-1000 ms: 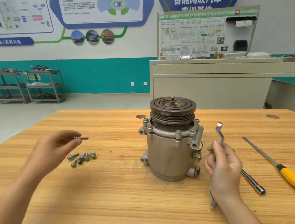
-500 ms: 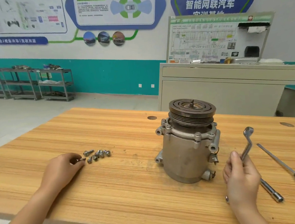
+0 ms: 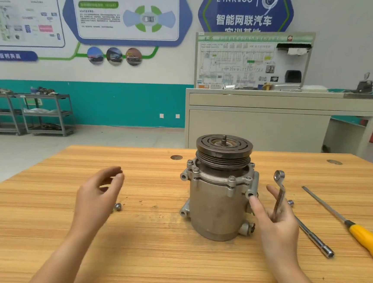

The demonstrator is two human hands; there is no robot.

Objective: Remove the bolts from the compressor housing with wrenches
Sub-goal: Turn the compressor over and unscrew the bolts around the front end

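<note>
From the head camera we looked down on a pale wooden table [image 3: 147, 269] in a workshop with a teal-and-white wall, blue posters, metal shelf carts [image 3: 43, 113] at far left and a grey training cabinet [image 3: 258, 126] behind the table. The compressor housing [image 3: 216, 206] stood upright near the table's middle, its dark pulley [image 3: 225, 153] on top and flange bolts [image 3: 231, 178] seated around its upper rim. The left hand [image 3: 96, 199] hung above the table, well left of the housing, its fingers loosely curled and parted, holding nothing we could see. A loose bolt [image 3: 118, 206] lay on the wood just beside it. The right hand [image 3: 276, 223] gripped a ring wrench [image 3: 279, 192] upright, with one finger stretched out to touch the housing's right side beside a lug. To the right lay a socket extension bar [image 3: 313, 239] and a yellow-handled screwdriver [image 3: 370, 245].
</note>
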